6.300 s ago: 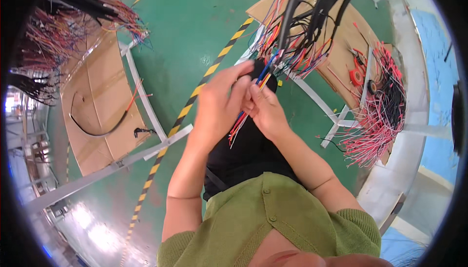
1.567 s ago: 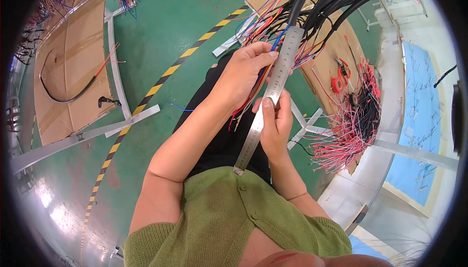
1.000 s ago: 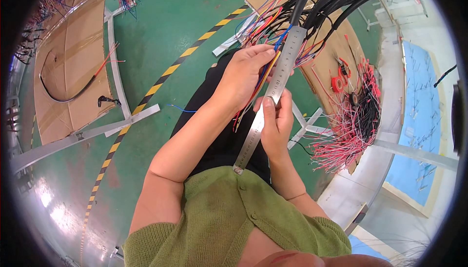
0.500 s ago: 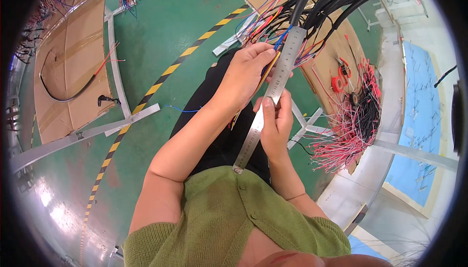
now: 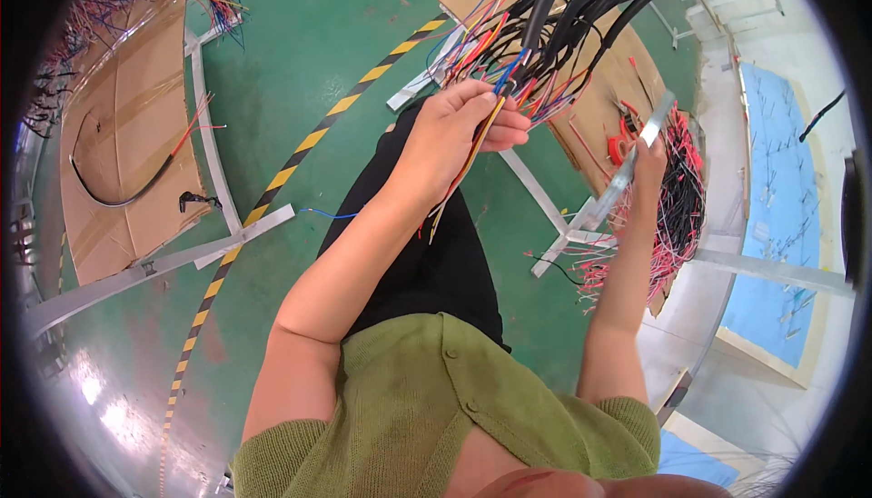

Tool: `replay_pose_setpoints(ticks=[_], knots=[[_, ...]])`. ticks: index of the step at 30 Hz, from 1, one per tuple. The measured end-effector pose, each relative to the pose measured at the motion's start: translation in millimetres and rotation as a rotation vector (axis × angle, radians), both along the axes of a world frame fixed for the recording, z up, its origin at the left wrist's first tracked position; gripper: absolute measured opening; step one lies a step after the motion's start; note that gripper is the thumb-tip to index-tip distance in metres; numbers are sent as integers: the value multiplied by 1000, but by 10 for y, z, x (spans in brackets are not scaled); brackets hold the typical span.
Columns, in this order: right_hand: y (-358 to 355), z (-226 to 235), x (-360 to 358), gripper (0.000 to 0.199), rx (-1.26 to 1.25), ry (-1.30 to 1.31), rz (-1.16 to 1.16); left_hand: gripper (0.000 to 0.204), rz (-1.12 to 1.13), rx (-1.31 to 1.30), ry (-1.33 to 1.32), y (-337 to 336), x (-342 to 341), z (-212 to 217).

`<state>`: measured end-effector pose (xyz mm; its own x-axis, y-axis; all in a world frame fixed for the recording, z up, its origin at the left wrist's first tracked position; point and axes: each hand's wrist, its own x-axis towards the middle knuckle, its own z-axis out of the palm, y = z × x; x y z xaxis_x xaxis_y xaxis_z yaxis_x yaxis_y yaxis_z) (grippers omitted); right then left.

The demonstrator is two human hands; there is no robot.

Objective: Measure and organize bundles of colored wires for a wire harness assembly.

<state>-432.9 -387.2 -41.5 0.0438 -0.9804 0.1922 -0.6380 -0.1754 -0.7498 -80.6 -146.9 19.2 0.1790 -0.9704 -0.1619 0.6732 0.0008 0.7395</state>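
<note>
Closed around a bundle of coloured wires point(image 5: 502, 105) is my left hand point(image 5: 447, 133), in front of my lap. Yellow and red wire ends hang below its wrist, and the wires come out of a thick black cable point(image 5: 543, 9) above. Out to the right, my right hand point(image 5: 648, 164) grips a steel ruler point(image 5: 616, 187), which is tilted and a little blurred. This hand is over the cardboard-topped bench, beside a heap of black cables with pink and red wire ends point(image 5: 683, 180). Its fingers are partly hidden behind the ruler and hand.
Red-handled pliers point(image 5: 629, 120) and a red tape roll point(image 5: 618, 148) lie on cardboard point(image 5: 590, 116) at the right. A second cardboard-covered bench point(image 5: 127, 171) at the left bears a short cable. Striped floor tape point(image 5: 289, 171) crosses the green floor. A blue board point(image 5: 781, 216) stands far right.
My right hand has carried the ruler away from the wires, off to the right over the bench. The left hand has stayed on the wire bundle.
</note>
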Motion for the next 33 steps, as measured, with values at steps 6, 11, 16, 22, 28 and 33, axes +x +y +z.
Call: replay_pose_setpoints(ticks=[6,11,16,22,28,33], knots=[[-817,-273,-585,38,-62,784,-118,24,10,-11,29,16,-2,-43],[-92,165,433,46,-495,297,-82,24,2,24,10,-24,-32,-28],[1525,778,2009,35,262,-472,559,25,7,7,-34,-25,-45,-15],[1688,652,2254,18,478,-804,576,24,27,-22,-71,18,-36,24],[1724,678,2312,14,431,-750,621,26,66,-43,-125,64,-19,-6],[1739,697,2322,14,403,-728,628,25,21,-47,-216,107,26,16]])
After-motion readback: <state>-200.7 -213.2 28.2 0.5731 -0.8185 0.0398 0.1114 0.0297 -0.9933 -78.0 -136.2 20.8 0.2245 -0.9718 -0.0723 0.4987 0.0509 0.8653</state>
